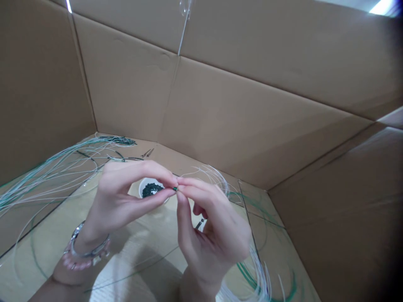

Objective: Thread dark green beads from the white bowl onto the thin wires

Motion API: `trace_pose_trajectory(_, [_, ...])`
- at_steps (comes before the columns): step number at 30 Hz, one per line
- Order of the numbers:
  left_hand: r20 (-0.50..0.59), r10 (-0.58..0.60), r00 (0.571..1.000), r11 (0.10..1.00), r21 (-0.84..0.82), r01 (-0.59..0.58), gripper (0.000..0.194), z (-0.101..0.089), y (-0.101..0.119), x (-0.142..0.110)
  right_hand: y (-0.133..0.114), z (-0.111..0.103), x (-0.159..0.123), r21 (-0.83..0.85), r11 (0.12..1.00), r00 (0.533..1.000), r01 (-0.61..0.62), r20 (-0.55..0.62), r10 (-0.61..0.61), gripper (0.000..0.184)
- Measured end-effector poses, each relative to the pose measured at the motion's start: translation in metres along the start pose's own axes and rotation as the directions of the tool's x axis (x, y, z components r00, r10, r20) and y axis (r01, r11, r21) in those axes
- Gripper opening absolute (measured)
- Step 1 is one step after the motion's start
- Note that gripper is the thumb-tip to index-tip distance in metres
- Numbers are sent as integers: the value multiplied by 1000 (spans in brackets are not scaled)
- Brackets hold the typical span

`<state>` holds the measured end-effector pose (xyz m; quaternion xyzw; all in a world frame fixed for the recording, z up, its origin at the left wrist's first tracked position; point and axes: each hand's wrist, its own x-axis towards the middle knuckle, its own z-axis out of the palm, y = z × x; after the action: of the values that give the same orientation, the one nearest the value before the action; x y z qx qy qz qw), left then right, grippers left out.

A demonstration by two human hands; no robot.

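My left hand (121, 197) and my right hand (217, 226) meet fingertip to fingertip in mid-view. Between them sits a tiny green piece (175, 188), mostly covered by the fingers, so its kind cannot be made out. Both hands pinch it with thumb and index finger. A thin dark object with a metallic tip (199, 223) shows against my right palm, under the curled fingers. Just behind my left fingertips stands a small white bowl (141, 187) holding many tiny dark green pieces (151, 190).
Long green and white strands (53, 163) spread at the left, ending in a dark green bundle (119, 140). Pale strands (217, 174) curve behind my right hand; more strands (256, 277) lie at lower right. Slim pointed tools (147, 153) lie at the back. Cardboard walls (220, 113) enclose the surface.
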<state>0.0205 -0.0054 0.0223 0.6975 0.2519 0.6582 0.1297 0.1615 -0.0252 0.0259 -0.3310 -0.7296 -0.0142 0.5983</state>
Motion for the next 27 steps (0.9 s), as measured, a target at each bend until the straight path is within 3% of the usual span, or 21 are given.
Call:
trace_pose_trajectory(5, [-59,-17,998,999,47,19,25,3,-1,0,0,1,-2,49,995,995,-91,-24,92,23])
trace_pose_trajectory(14, [-38,110,993,956,276,-95,17,4,3,-2,1,3,2,-52,998,998,-41,-42,39,20])
trace_pose_trajectory(27, [-30,143,989,962,240,-132,20,8,2,-3,2,0,2,-76,997,999,-29,-32,27,18])
